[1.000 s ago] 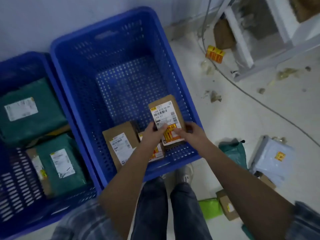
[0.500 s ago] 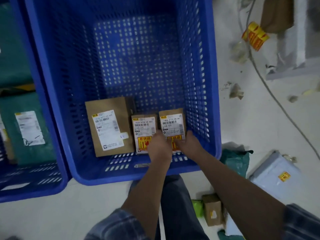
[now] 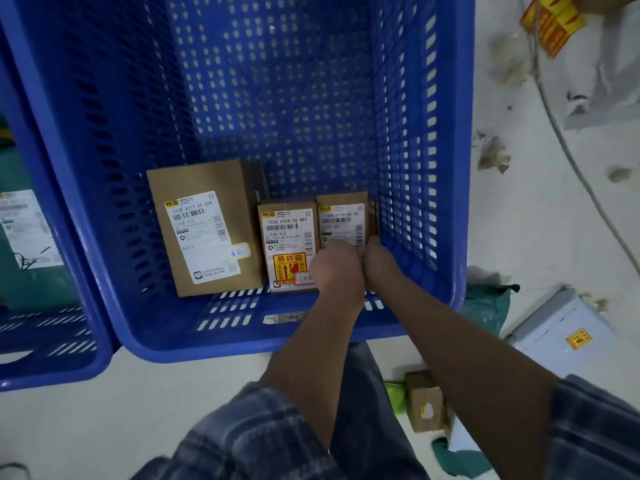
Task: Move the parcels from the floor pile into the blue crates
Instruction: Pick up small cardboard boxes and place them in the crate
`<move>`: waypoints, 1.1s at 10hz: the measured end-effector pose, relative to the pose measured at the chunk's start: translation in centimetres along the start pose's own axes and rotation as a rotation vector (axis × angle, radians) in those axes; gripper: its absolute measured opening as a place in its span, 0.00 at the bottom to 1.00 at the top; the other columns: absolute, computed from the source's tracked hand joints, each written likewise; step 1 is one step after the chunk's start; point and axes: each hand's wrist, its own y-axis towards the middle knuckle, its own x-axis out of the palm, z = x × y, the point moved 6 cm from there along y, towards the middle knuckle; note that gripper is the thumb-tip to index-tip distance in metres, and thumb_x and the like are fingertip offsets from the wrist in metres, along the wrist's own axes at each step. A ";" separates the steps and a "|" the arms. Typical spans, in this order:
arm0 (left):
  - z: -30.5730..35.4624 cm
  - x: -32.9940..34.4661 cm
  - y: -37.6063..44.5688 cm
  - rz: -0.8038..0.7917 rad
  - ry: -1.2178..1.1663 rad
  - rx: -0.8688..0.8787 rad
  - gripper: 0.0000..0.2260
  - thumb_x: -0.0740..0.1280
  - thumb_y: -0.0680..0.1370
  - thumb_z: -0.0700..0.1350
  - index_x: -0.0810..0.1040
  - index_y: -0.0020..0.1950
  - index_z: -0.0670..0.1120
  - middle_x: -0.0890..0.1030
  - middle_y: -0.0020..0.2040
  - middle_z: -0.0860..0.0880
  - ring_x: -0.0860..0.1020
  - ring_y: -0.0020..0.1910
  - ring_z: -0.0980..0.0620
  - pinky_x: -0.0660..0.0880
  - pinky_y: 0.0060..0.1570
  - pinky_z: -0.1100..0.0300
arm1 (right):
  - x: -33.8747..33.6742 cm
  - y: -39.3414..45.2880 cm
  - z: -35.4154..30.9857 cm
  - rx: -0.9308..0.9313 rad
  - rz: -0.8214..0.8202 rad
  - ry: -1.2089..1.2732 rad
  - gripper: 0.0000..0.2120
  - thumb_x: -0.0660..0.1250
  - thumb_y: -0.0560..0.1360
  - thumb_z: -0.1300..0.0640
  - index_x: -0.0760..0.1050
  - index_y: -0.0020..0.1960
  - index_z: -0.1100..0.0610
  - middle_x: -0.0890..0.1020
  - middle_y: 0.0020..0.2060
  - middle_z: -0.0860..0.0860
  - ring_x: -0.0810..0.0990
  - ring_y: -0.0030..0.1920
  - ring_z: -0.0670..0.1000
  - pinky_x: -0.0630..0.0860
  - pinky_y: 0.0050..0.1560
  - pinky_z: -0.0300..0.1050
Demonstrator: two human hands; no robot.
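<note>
Both arms reach into blue crate (image 3: 460,202); left hand (image 3: 337,271) and right hand (image 3: 379,263) grasp small brown parcel (image 3: 341,220), wrists touching.

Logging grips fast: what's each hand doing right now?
Left hand: fingers curled on the small box, holding it.
Right hand: grips the same box's right edge.

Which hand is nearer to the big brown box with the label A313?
Left. The left hand is at the small right box, with the middle box between it and the big brown box. The right hand is farther, beside the crate wall.
</note>
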 end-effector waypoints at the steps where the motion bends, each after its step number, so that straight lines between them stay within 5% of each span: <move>1: -0.4 0.2 0.1 -0.013 -0.056 0.052 0.10 0.59 0.79 0.36 0.74 0.59 0.40 0.79 0.58 0.43 0.79 0.57 0.45 0.73 0.46 0.57 | 0.8 0.4 0.1 -0.040 -0.072 -0.086 0.17 0.57 0.79 0.61 0.64 0.66 0.64 0.74 0.62 0.62 0.74 0.62 0.60 0.71 0.59 0.49; 3: -1.1 0.1 -2.0 -0.063 -0.241 0.198 0.10 0.59 0.79 0.40 0.77 0.55 0.41 0.80 0.53 0.42 0.79 0.52 0.44 0.73 0.45 0.54 | -0.2 -1.1 -0.2 -0.018 -0.053 -0.128 0.21 0.60 0.78 0.60 0.62 0.68 0.67 0.65 0.67 0.63 0.72 0.63 0.60 0.71 0.59 0.48; 4: -2.0 -0.9 -4.1 -0.100 -0.323 0.229 0.12 0.58 0.79 0.42 0.78 0.54 0.38 0.80 0.50 0.40 0.78 0.49 0.43 0.73 0.45 0.53 | -1.8 -3.5 -0.5 -0.093 -0.025 0.020 0.10 0.59 0.77 0.60 0.71 0.55 0.64 0.75 0.55 0.61 0.75 0.53 0.58 0.72 0.46 0.45; 5: -3.8 -2.8 -6.1 -0.103 -0.269 0.199 0.13 0.54 0.81 0.43 0.76 0.46 0.38 0.75 0.40 0.43 0.75 0.40 0.45 0.69 0.40 0.55 | -4.9 -8.1 -0.8 -0.199 0.087 0.226 0.07 0.57 0.78 0.62 0.73 0.49 0.61 0.78 0.44 0.55 0.75 0.46 0.56 0.71 0.40 0.43; 6: -5.4 -4.9 -7.4 -0.078 -0.246 0.153 0.12 0.54 0.81 0.43 0.75 0.47 0.41 0.75 0.41 0.44 0.75 0.40 0.45 0.70 0.40 0.54 | -7.7 -12.7 0.1 -0.267 0.317 0.438 0.10 0.57 0.77 0.64 0.76 0.52 0.60 0.78 0.42 0.53 0.75 0.41 0.52 0.70 0.38 0.43; 7: -6.0 -7.2 -8.1 0.026 -0.250 0.175 0.09 0.56 0.80 0.42 0.73 0.45 0.42 0.78 0.45 0.41 0.76 0.44 0.43 0.71 0.43 0.54 | -8.9 -16.0 3.2 -0.263 0.494 0.685 0.08 0.57 0.75 0.64 0.74 0.45 0.55 0.78 0.38 0.53 0.76 0.39 0.55 0.74 0.41 0.50; 8: -4.9 -8.4 -9.7 0.124 -0.312 0.256 0.12 0.56 0.81 0.43 0.76 0.47 0.38 0.80 0.46 0.36 0.79 0.46 0.38 0.75 0.45 0.47 | -7.2 -18.1 9.0 -0.018 0.531 0.939 0.09 0.58 0.76 0.62 0.70 0.39 0.52 0.77 0.38 0.54 0.78 0.39 0.59 0.75 0.43 0.53; 9: -3.4 -8.8 -11.8 0.235 -0.271 0.364 0.12 0.55 0.81 0.43 0.76 0.52 0.40 0.79 0.41 0.40 0.78 0.42 0.40 0.72 0.40 0.49 | -2.2 -19.7 14.8 0.263 0.399 1.202 0.06 0.55 0.78 0.62 0.66 0.42 0.59 0.73 0.35 0.56 0.74 0.31 0.54 0.72 0.34 0.46; 11: 1.8 -3.9 -17.2 0.382 -0.175 0.649 0.07 0.57 0.81 0.41 0.72 0.53 0.39 0.75 0.39 0.44 0.71 0.36 0.45 0.65 0.34 0.53 | 8.8 -25.9 23.6 0.503 0.238 1.274 0.05 0.55 0.78 0.62 0.66 0.44 0.61 0.72 0.35 0.56 0.71 0.28 0.51 0.66 0.30 0.40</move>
